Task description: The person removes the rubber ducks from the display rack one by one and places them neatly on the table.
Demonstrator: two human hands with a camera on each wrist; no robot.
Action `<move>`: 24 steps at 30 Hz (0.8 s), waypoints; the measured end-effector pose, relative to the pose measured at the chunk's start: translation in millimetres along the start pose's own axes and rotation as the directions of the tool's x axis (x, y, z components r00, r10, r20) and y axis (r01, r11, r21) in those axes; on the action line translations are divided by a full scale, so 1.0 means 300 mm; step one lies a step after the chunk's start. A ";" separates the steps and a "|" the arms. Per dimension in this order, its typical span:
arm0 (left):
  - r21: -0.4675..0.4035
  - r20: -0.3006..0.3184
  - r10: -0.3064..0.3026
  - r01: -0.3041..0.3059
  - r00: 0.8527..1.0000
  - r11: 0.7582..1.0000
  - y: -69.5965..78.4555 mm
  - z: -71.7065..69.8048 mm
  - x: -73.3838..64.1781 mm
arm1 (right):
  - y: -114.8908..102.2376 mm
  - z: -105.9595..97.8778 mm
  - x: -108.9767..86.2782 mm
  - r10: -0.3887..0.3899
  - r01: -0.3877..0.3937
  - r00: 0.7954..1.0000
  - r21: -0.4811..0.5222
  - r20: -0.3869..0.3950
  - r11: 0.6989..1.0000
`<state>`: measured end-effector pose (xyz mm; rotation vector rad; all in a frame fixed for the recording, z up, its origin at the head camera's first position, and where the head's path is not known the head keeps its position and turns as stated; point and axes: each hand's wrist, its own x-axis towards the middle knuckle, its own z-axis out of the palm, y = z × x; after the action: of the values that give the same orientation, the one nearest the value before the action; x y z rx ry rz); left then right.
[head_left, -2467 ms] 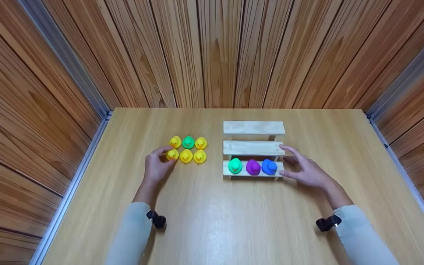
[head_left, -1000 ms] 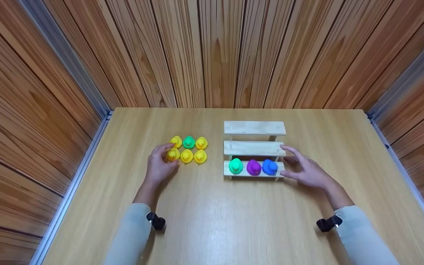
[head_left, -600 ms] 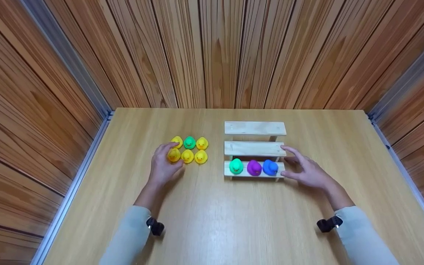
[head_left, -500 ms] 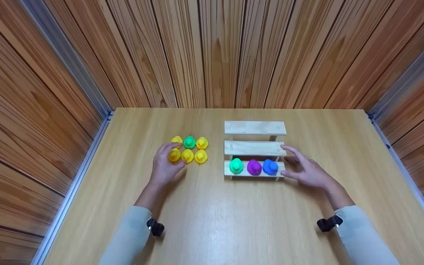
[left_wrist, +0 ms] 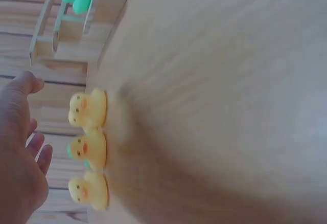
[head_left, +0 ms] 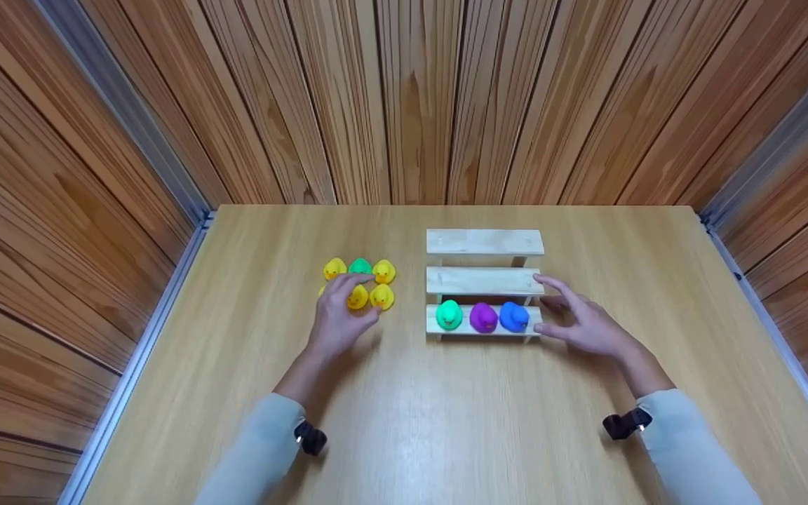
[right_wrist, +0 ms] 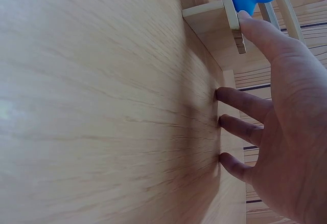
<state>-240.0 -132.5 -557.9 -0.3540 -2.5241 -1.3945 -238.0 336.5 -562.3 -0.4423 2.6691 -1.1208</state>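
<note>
Hovering wide and empty, the fingers (head_left: pixel 360 278) of the left hand (head_left: pixel 337 320) have the front row's rightmost yellow duck (head_left: pixel 381 297) just right of their tips; the right hand (head_left: pixel 581 324), spread at the tiered stand (head_left: pixel 485 282), is farther.

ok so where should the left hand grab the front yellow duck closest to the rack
Probably by the rounded head, from above: that yellow duck sits upright, its head standing apart from that of the yellow duck beside it, while their bodies sit close. The left hand's thumb could come down on the side facing the rack, where no duck crowds it.
</note>
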 end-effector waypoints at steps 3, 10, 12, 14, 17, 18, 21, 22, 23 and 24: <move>-0.003 0.022 0.014 -0.014 1.000 1.000 0.023 0.026 -0.002 | -0.002 0.000 -0.001 0.002 -0.002 1.000 0.003 0.002 1.000; -0.013 0.058 0.002 -0.001 0.998 1.000 0.062 0.091 -0.009 | -0.005 0.001 -0.001 0.011 -0.011 1.000 0.013 0.007 1.000; -0.025 0.057 -0.007 0.008 0.998 1.000 0.073 0.106 -0.007 | -0.004 0.001 0.002 0.008 -0.008 1.000 0.015 0.006 1.000; -0.039 0.053 -0.005 0.007 0.999 0.999 0.086 0.120 -0.004 | -0.003 0.004 0.007 -0.001 0.001 1.000 0.017 0.004 1.000; -0.044 0.051 0.006 -0.004 0.999 0.999 0.112 0.135 -0.001 | 0.000 0.006 0.009 -0.013 0.013 1.000 0.017 -0.001 1.000; -0.043 0.052 0.013 -0.011 0.999 0.999 0.120 0.141 0.000 | 0.001 0.006 0.009 -0.016 0.016 1.000 0.017 -0.002 1.000; -0.036 0.068 0.031 -0.029 0.997 0.999 0.143 0.159 -0.002 | 0.002 0.006 0.005 -0.014 0.014 1.000 0.018 -0.001 1.000; -0.033 0.075 0.039 -0.037 0.996 0.999 0.150 0.166 -0.003 | 0.002 0.005 0.005 -0.014 0.014 1.000 0.019 -0.001 1.000; -0.029 0.084 0.045 -0.042 0.995 0.999 0.156 0.173 -0.005 | 0.002 0.005 0.004 -0.014 0.014 1.000 0.019 0.000 1.000; -0.025 0.094 0.050 -0.048 0.994 0.999 0.160 0.180 -0.007 | 0.002 0.004 0.003 -0.015 0.015 1.000 0.019 0.000 1.000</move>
<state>-227.4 -62.0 -548.3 -0.4948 -2.5576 -1.4205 -238.5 335.7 -563.7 -0.4593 2.6570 -1.1499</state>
